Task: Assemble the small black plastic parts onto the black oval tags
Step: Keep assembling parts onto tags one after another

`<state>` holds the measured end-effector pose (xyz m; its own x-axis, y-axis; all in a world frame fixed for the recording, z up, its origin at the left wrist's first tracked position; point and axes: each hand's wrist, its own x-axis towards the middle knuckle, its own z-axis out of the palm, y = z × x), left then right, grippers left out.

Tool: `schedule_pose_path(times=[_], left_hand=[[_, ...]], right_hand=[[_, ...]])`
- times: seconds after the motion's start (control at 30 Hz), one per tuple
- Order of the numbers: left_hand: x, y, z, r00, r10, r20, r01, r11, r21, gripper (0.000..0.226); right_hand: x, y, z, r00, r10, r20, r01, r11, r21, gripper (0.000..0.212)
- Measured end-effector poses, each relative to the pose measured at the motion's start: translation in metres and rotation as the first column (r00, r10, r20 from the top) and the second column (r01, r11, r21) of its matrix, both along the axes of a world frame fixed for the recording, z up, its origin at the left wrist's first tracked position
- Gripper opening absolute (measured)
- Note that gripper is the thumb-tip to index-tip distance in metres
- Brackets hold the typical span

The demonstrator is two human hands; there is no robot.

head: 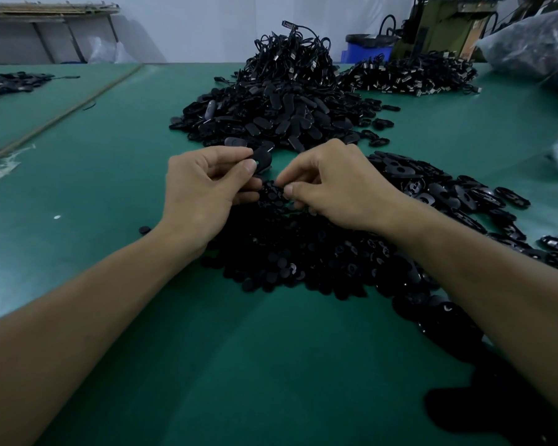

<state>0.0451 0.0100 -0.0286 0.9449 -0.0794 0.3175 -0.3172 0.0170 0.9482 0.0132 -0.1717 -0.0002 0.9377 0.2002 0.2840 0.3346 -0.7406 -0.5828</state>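
We log one oval tag [262,159] pinched by the left hand [203,185], just above the uncountable small-parts pile [303,252]. The right hand [332,185] curls its fingers into that pile; we cannot tell if it grasps anything.

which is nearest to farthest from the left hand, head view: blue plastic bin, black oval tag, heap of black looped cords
1. black oval tag, pinched in the left hand
2. heap of black looped cords, centre back
3. blue plastic bin, back right
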Motion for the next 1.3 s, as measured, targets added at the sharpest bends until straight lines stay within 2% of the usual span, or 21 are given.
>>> schedule_pose_path(times=[0.13,0.23,0.37,0.47,0.67,0.83,1.07,1.3], left_hand=[[0.000,0.000,0.000,1.000,0.002,-0.011,-0.002,1.000,-0.005,0.013],[0.000,0.000,0.000,1.000,-0.001,-0.011,0.001,1.000,-0.009,0.013],[0.000,0.001,-0.001,1.000,0.005,0.030,-0.006,0.999,0.044,0.014],[-0.002,-0.001,-0.001,0.998,-0.003,0.065,-0.002,0.996,0.086,0.016],[-0.007,-0.006,0.000,0.988,-0.090,0.129,0.076,0.991,0.111,0.023],[-0.007,-0.008,0.001,0.986,-0.110,0.122,0.096,0.989,0.112,0.019],[-0.005,-0.008,0.001,0.988,-0.135,0.078,0.130,0.989,0.065,0.019],[-0.005,-0.007,0.002,0.985,-0.153,0.074,0.147,0.986,0.082,0.022]], right_hand=[[-0.001,0.001,0.000,0.999,0.016,-0.034,-0.015,0.999,0.043,0.006],[-0.001,0.001,0.001,0.999,0.026,-0.040,-0.022,0.995,0.096,0.009],[-0.002,0.003,0.004,0.998,0.010,0.066,-0.015,0.996,0.084,0.007],[-0.003,0.004,0.006,0.993,-0.023,0.116,0.007,0.990,0.139,0.003],[-0.002,0.005,0.006,0.988,-0.106,0.114,0.076,0.967,0.244,0.006],[-0.002,0.009,0.004,0.989,-0.112,0.098,0.081,0.958,0.275,0.007],[-0.003,0.011,0.001,0.971,-0.184,0.153,0.138,0.952,0.272,0.004],[-0.002,0.013,0.000,0.978,-0.190,0.087,0.151,0.931,0.331,0.007]])
